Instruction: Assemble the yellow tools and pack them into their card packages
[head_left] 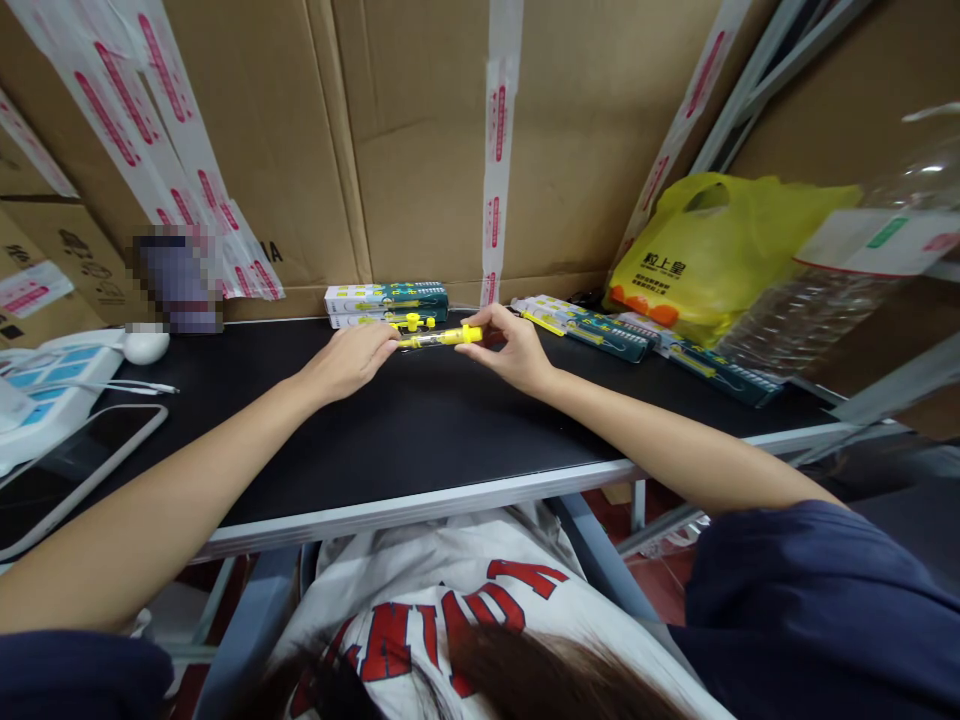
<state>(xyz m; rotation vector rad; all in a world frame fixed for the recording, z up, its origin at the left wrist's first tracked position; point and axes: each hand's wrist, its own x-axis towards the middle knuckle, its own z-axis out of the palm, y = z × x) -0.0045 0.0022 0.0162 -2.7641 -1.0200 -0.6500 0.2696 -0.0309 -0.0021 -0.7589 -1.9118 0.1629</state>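
Between my two hands is a slim clear tube with yellow ends (435, 340), held level just above the black tabletop. My left hand (351, 360) is closed on its left end, palm down, with the fingertips partly hidden. The thumb and fingers of my right hand (514, 345) pinch the wider yellow cap at the right end. Right behind the tube, small yellow parts (412, 321) show in front of two stacked printed boxes (386, 298). What the tube is exactly cannot be made out.
More green and white printed boxes (600, 332) lie at the right, beside a yellow plastic bag (675, 250) and a large clear bottle (832, 290). On the left are a phone (75, 470), a white power strip (67, 385) and cables. Taped cardboard (420, 150) stands behind the table.
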